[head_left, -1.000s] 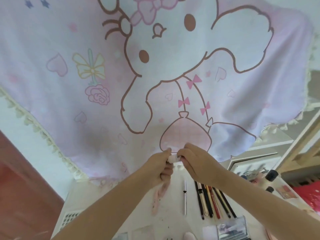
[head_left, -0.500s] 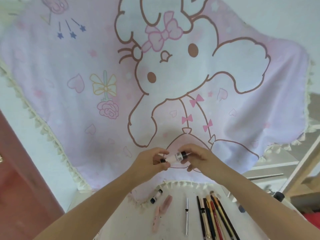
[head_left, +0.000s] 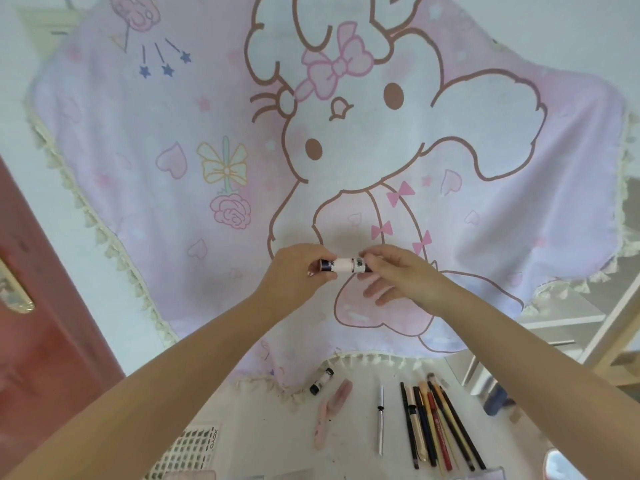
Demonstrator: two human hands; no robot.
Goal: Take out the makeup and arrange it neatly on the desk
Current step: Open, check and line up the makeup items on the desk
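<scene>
- Step in hand, by my read: a small tube (head_left: 343, 265) (white body, dark caps at both ends, barcode near the right end) gets checked or turned before it goes down w/ the rest of the makeup on the desk (head_left: 277, 434).
- Left hand (head_left: 298, 271) pinches the tube's left cap w/ thumb and curled fingers; right hand (head_left: 394, 275) pinches the right end, lower fingers loose and spread under it. So both hands are grasping the same tube, which lies level between them.
- Tube is right at the fingertips, spanning the gap btwn the two hands, held up in front of the pink cartoon cloth (head_left: 207, 168) and well above the desk.
- To do it well: keep one hand firm on the body, since a smooth round tube prob. rolls once set down. Lay it flat, parallel to its neighbours.
- Good slot, I'd say: below the left hand, next to the matching small tube (head_left: 322, 380) that lies by the cloth's fringe, just left of the pink clip-like item (head_left: 332, 407).
- Below the right hand: a silver pen (head_left: 381, 420), then a tight row of pencils and brushes (head_left: 436, 427) (already lined up, so don't knock them on the way down).
- Lower it slowly and let go w/ one hand only once it rests flat.
- Mesh basket (head_left: 188, 452) sits near the left forearm; contents can't be told.
</scene>
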